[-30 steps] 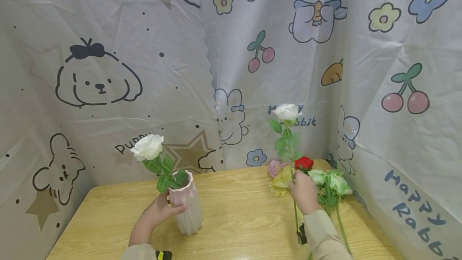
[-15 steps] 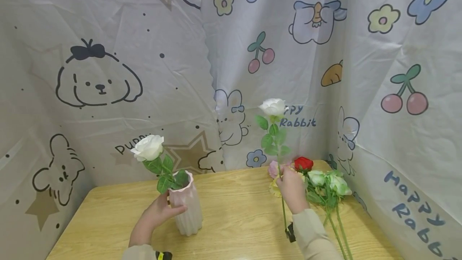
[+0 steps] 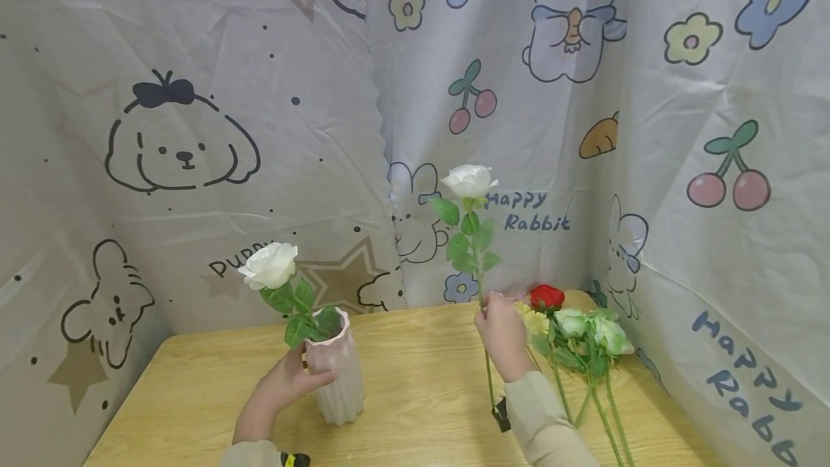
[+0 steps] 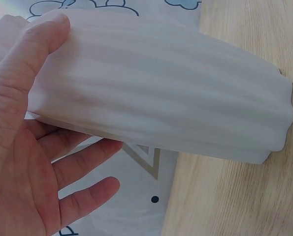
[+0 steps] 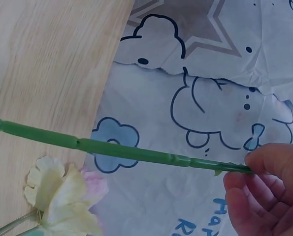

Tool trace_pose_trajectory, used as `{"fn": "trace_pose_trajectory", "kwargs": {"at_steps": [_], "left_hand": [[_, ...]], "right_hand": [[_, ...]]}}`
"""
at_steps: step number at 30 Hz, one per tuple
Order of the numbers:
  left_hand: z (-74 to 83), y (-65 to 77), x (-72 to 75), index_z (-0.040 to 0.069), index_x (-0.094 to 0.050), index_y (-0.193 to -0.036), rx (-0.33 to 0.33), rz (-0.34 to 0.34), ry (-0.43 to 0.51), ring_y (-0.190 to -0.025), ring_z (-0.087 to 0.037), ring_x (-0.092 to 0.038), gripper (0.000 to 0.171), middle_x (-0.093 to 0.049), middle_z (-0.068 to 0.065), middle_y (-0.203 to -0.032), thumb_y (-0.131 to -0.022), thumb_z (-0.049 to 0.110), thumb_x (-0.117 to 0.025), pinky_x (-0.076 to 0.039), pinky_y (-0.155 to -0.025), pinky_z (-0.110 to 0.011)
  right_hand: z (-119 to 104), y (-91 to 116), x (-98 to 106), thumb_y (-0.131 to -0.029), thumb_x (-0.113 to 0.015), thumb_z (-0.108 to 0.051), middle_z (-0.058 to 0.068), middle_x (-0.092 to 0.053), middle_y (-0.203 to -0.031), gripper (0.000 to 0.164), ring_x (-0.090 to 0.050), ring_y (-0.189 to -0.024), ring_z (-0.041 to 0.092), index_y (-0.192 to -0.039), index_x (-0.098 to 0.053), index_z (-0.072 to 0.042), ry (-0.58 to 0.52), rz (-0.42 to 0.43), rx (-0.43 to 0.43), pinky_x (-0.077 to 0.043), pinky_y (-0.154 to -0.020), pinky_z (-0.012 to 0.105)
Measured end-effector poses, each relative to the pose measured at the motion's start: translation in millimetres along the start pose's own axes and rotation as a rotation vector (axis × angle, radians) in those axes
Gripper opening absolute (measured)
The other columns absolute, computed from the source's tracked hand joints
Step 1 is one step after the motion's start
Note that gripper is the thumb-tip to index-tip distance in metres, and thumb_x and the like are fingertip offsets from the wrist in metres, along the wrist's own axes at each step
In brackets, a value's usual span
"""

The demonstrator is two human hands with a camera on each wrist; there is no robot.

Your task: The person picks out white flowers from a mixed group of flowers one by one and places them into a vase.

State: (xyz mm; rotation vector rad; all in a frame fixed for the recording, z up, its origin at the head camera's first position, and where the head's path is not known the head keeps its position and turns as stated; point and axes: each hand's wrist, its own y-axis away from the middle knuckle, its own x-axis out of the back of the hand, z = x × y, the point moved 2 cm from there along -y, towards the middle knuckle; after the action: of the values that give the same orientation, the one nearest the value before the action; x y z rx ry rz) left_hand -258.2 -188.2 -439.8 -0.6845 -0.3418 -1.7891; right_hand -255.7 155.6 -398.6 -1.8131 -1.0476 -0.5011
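One rose [image 3: 470, 181]: R grip [image 3: 502, 331] pinching stem [image 5: 121, 150]; prob. light, bendy; hold mid-stem
Vase [image 3: 340, 384]: L grip [image 3: 285, 382] clasping; prob. stiff

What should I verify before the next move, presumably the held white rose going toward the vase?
1. Vase steadied: ok; the left-hand grip has its thumb against the vase's side.
2. Held white rose secure: ok; the right-hand grip pinches its stem.
3. Stem clear of the yellow flower: ok; a gap shows between them in the right wrist view.
4. Room in the vase mouth: probably ok; one white rose leans left from it, and part of the opening shows.
5. Held rose lined up over the mouth: not ok; it is off to the right.
6. Stem's lower tip: cannot tell.
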Motion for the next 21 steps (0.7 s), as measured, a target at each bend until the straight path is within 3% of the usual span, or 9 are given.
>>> {"fn": "trace_pose_trajectory", "kwargs": {"at_steps": [11, 21], "left_hand": [[1.5, 0.9, -1.5, -0.004, -0.017, -0.14, -0.011, 0.027, 0.017, -0.12, -0.046, -0.037, 0.091, -0.028, -0.033, -0.137, -0.075, 0.023, -0.075, -0.04, -0.093, -0.05], [2.1, 1.8, -0.1, -0.005, -0.013, -0.141, 0.016, 0.005, -0.015, -0.123, -0.047, -0.032, 0.094, -0.022, -0.034, -0.14, -0.077, 0.029, -0.072, -0.037, -0.094, -0.054]], "right_hand": [[-22.8, -6.1, -5.1, -0.073, -0.065, -0.001, 0.005, -0.06, -0.064, 0.005, -0.054, -0.059, 0.022, -0.076, -0.062, -0.002, -0.013, 0.028, 0.035, -0.045, -0.046, 0.032], [-45.6, -10.3, -4.3, -0.078, -0.066, -0.006, 0.003, -0.062, -0.07, 0.009, -0.054, -0.052, 0.012, -0.086, -0.062, -0.002, -0.03, -0.037, 0.062, -0.042, -0.044, 0.024]]}}
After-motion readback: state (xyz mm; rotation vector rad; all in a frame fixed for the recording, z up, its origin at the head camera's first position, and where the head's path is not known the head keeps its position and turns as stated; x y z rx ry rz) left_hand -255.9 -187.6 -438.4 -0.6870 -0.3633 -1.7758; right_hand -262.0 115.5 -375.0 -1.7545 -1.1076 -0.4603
